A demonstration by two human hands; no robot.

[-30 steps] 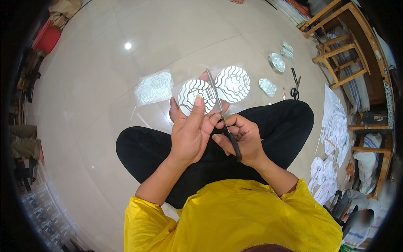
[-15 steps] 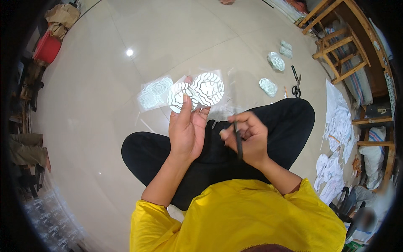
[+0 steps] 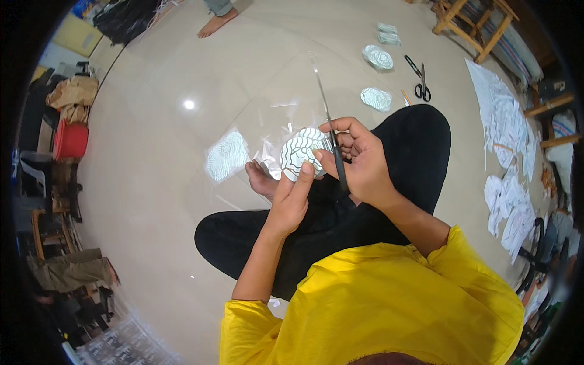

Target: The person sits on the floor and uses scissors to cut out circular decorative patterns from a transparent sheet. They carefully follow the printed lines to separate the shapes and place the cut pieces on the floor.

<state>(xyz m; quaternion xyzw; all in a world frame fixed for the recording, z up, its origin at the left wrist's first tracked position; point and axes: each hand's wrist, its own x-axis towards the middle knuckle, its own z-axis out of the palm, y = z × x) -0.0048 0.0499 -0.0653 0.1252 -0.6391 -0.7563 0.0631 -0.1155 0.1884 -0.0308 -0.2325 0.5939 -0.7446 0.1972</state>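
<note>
My left hand (image 3: 292, 204) pinches a round white cutout (image 3: 298, 155) with dark wavy lines, thumb on top; the fingers beneath are mostly hidden. My right hand (image 3: 362, 155) is closed around a slim tool with a dark handle (image 3: 340, 173) and a long, thin, shiny shaft pointing away from me. Its kind is not plain. The right thumb and fingertips meet the cutout's right edge. Left of the cutout, a patterned piece on clear film (image 3: 227, 156) lies on the floor. Clear film scraps (image 3: 267, 157) lie beside my bare foot (image 3: 261, 180).
At right are patterned oval pieces (image 3: 376, 99), a stack (image 3: 378, 58), scissors (image 3: 422, 85) and a black pen-like item (image 3: 412, 64). White cloth pieces (image 3: 510, 201) spread farther right. A wooden stool (image 3: 471, 27) stands at upper right. Another person's foot (image 3: 218, 23) is at the far side.
The two round cutouts, earlier fanned apart in my left hand, now show as one round shape. My right hand has come up against it with the tool. The view has shifted.
</note>
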